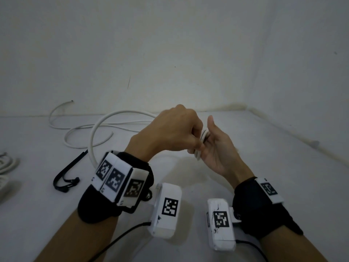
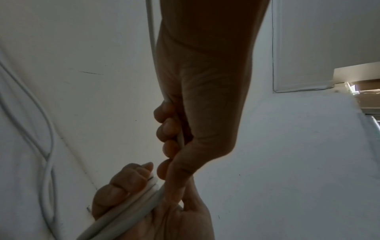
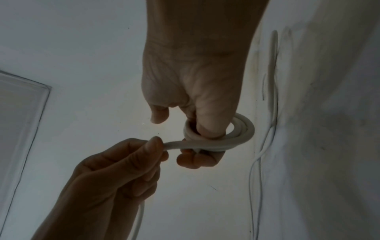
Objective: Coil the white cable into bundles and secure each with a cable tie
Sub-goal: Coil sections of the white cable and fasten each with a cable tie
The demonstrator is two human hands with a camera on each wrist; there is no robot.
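The white table (image 1: 245, 167) carries the loose run of the white cable (image 1: 105, 120), which arcs up from the far left of the table to the 2 raised hands. A black cable tie (image 1: 65, 173) lies on the table near the left wrist, and another white bundle (image 1: 7, 167) sits at the left edge.

The left hand (image 1: 175, 129) is nearer the loose run; its fingers (image 2: 168, 128) are curled tight round the cable, feeding it rightward. The right hand (image 1: 217, 148) holds the small coil (image 3: 222, 136), about 3 turns wrapped round its thumb, with the other fingers (image 3: 195, 159) pinching the turns underneath.

The strand between the hands runs roughly level from left to right, so the next turn likely means the left hand carrying cable over and round the right thumb.
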